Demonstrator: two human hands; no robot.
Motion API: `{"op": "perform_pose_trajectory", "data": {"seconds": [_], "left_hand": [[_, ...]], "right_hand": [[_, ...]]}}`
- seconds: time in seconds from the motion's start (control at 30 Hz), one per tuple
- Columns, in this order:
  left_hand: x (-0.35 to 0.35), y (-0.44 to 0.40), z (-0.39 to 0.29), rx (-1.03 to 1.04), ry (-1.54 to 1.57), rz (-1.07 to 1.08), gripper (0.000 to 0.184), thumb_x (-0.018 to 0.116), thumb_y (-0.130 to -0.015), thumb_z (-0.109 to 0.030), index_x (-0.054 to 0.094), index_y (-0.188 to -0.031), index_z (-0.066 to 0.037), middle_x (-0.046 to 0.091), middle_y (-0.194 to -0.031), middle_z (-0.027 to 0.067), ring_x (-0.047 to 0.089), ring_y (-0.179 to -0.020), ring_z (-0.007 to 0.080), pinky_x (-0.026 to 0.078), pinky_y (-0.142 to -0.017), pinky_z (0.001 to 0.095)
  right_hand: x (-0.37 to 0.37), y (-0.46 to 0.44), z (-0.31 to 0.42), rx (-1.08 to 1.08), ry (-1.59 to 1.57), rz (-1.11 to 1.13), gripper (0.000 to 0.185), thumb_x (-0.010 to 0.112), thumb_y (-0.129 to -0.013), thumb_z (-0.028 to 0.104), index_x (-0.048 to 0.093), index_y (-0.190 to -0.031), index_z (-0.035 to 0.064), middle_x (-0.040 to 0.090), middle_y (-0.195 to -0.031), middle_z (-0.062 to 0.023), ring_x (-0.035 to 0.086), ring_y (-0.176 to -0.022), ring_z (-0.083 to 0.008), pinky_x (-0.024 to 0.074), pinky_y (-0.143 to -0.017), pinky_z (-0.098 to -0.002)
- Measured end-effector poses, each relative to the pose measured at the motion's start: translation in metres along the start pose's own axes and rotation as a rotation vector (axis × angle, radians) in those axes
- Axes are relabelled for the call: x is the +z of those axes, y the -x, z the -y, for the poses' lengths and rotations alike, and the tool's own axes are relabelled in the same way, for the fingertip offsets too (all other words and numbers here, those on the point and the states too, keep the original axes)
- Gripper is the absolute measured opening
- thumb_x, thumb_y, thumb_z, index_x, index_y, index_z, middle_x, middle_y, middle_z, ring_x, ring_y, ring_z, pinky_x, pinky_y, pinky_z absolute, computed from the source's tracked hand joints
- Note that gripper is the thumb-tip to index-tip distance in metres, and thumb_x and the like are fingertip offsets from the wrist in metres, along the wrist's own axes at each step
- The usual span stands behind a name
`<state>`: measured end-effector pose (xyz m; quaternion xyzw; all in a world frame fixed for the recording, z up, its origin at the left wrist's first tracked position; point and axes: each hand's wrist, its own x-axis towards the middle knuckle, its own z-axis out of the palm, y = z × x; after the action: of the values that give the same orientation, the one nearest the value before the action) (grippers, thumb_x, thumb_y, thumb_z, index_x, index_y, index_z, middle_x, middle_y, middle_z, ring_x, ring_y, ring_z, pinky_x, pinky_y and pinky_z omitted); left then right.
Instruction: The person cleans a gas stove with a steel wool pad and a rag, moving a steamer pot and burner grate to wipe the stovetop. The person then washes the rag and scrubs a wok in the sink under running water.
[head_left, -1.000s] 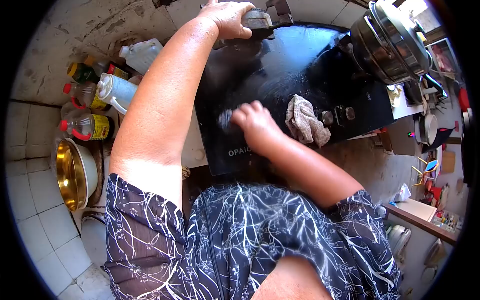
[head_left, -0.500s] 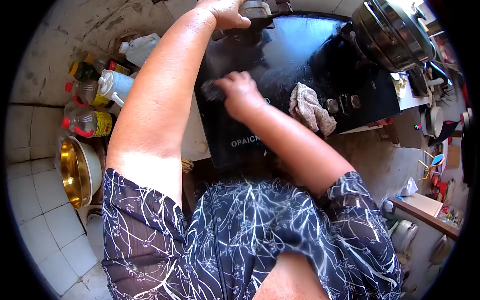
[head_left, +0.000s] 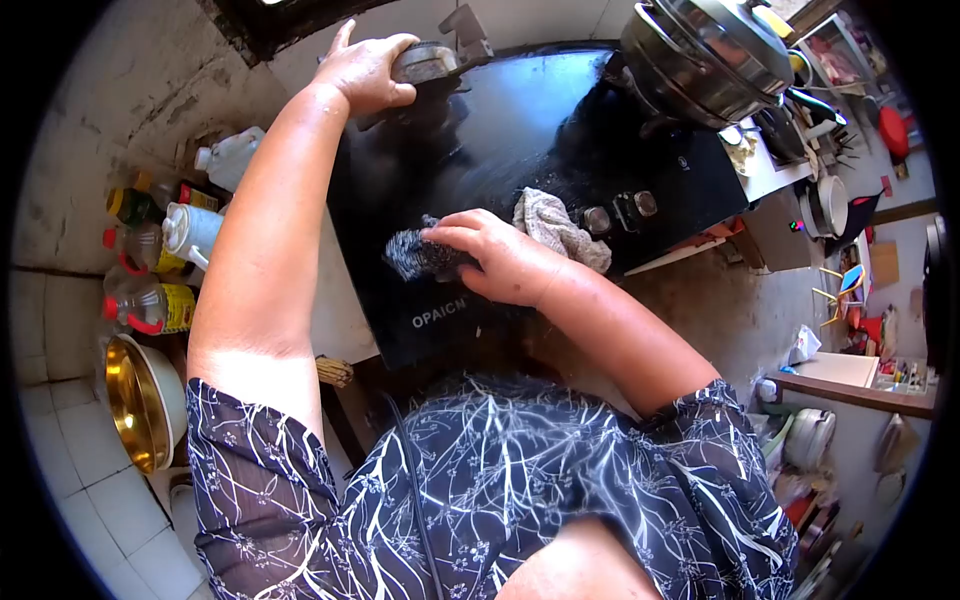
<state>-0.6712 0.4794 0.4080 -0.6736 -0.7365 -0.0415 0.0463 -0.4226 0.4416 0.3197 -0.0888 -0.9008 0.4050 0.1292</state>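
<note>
A black glass stove top (head_left: pixel 390 330), lettered OPAICN along its front, lies before me. At its far left corner, my left hand (head_left: pixel 365 75) grips a round grey metal burner part (head_left: pixel 425 62) between thumb and fingers. A bracket-like metal piece (head_left: pixel 468 35) stands beside that part. Nearer the front, my right hand (head_left: pixel 500 258) presses a metal scouring pad (head_left: pixel 410 255) on the glass, fingers closed over its right side. To the right of this hand lies a crumpled, speckled cloth (head_left: pixel 560 230), close to the stove knobs (head_left: pixel 632 208).
A large steel pot (head_left: pixel 710 65) stands on the stove's right burner. Along the left wall are several bottles (head_left: pixel 150 308), a light blue jug (head_left: pixel 192 235) and a gold-lined basin (head_left: pixel 145 405). A bundle of sticks (head_left: pixel 334 372) pokes out near the stove's front left.
The view has shifted, bringing the left hand and burner part fully into sight. My right hand has drawn the scouring pad nearer the stove's front edge, closer to the lettering.
</note>
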Motion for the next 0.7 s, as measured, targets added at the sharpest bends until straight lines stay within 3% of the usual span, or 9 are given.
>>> {"op": "perform_pose_trajectory", "data": {"seconds": [0.1, 0.13, 0.17, 0.23, 0.37, 0.43, 0.5, 0.63, 0.7], "left_hand": [[0.001, 0.002, -0.001, 0.004, 0.0, -0.025, 0.06, 0.059, -0.063, -0.025, 0.05, -0.121, -0.015, 0.063, -0.104, 0.0131, 0.057, -0.104, 0.025, 0.01, -0.111, 0.0442], [-0.001, 0.002, -0.002, 0.003, 0.003, 0.003, 0.06, 0.059, -0.063, -0.026, 0.05, -0.121, -0.015, 0.063, -0.105, 0.0132, 0.057, -0.104, 0.0252, 0.01, -0.111, 0.0444], [-0.003, 0.002, -0.002, -0.001, 0.004, 0.032, 0.061, 0.059, -0.063, -0.026, 0.05, -0.121, -0.014, 0.063, -0.105, 0.0134, 0.057, -0.105, 0.0254, 0.01, -0.111, 0.0445], [0.001, 0.001, 0.003, 0.003, 0.007, 0.016, 0.063, 0.059, -0.062, -0.027, 0.049, -0.122, -0.014, 0.063, -0.104, 0.0136, 0.057, -0.105, 0.0254, 0.01, -0.111, 0.0448], [0.002, 0.001, 0.004, 0.007, 0.024, 0.013, 0.062, 0.06, -0.061, -0.027, 0.049, -0.122, -0.015, 0.063, -0.103, 0.0131, 0.057, -0.104, 0.025, 0.009, -0.111, 0.044], [0.0, -0.001, 0.002, 0.001, 0.024, 0.028, 0.062, 0.059, -0.062, -0.026, 0.05, -0.122, -0.015, 0.063, -0.103, 0.0128, 0.057, -0.103, 0.0247, 0.009, -0.111, 0.0438], [-0.001, 0.001, 0.001, -0.018, 0.015, 0.005, 0.061, 0.059, -0.062, -0.025, 0.05, -0.122, -0.016, 0.064, -0.102, 0.0121, 0.058, -0.103, 0.0239, 0.008, -0.112, 0.0436], [0.004, -0.003, 0.007, -0.009, 0.036, 0.001, 0.062, 0.06, -0.062, -0.025, 0.05, -0.122, -0.016, 0.064, -0.103, 0.0116, 0.057, -0.104, 0.0233, 0.007, -0.112, 0.0443], [0.003, -0.002, 0.005, -0.017, 0.026, 0.001, 0.062, 0.06, -0.062, -0.026, 0.05, -0.122, -0.017, 0.063, -0.104, 0.0115, 0.057, -0.104, 0.0231, 0.008, -0.112, 0.0443]], "right_hand": [[-0.021, 0.024, -0.006, 0.067, 0.25, -0.143, 0.065, 0.072, -0.069, 0.022, 0.045, -0.127, 0.011, 0.046, -0.126, -0.0153, 0.04, -0.12, -0.0323, 0.0312, -0.101, -0.0421], [-0.024, 0.038, -0.006, 0.148, 0.477, -0.172, 0.069, 0.074, -0.067, 0.027, 0.044, -0.128, 0.0134, 0.045, -0.128, -0.0142, 0.04, -0.12, -0.0317, 0.0282, -0.1, -0.0433], [-0.029, 0.05, -0.006, 0.228, 0.558, -0.124, 0.064, 0.072, -0.068, 0.025, 0.047, -0.125, 0.0143, 0.046, -0.126, -0.013, 0.039, -0.12, -0.0301, 0.0281, -0.098, -0.0429], [-0.027, 0.067, -0.021, 0.182, 0.766, -0.103, 0.053, 0.07, -0.066, 0.017, 0.054, -0.117, 0.0134, 0.052, -0.117, -0.0118, 0.045, -0.114, -0.0286, 0.0323, -0.094, -0.0401], [-0.033, 0.073, -0.041, 0.175, 0.671, -0.178, 0.04, 0.064, -0.065, 0.003, 0.06, -0.104, 0.0108, 0.057, -0.103, -0.0109, 0.052, -0.102, -0.0283, 0.0385, -0.088, -0.0383], [-0.055, 0.071, -0.033, 0.096, 0.306, -0.6, 0.034, 0.056, -0.064, -0.006, 0.063, -0.095, 0.0079, 0.059, -0.092, -0.0105, 0.055, -0.089, -0.0279, 0.044, -0.081, -0.0355], [-0.095, 0.08, -0.028, 0.075, 0.416, -0.788, 0.033, 0.051, -0.065, -0.009, 0.063, -0.093, 0.0063, 0.059, -0.089, -0.0112, 0.056, -0.087, -0.0279, 0.046, -0.079, -0.035], [-0.153, 0.116, -0.081, 0.292, 0.546, -0.975, 0.03, 0.051, -0.07, -0.002, 0.063, -0.096, 0.0065, 0.06, -0.093, -0.0119, 0.056, -0.092, -0.0279, 0.0457, -0.082, -0.0351], [-0.165, 0.121, -0.111, 0.525, 0.588, -0.767, 0.033, 0.054, -0.071, 0.007, 0.062, -0.104, 0.0076, 0.059, -0.107, -0.0154, 0.054, -0.101, -0.0316, 0.0441, -0.086, -0.0386]]}}
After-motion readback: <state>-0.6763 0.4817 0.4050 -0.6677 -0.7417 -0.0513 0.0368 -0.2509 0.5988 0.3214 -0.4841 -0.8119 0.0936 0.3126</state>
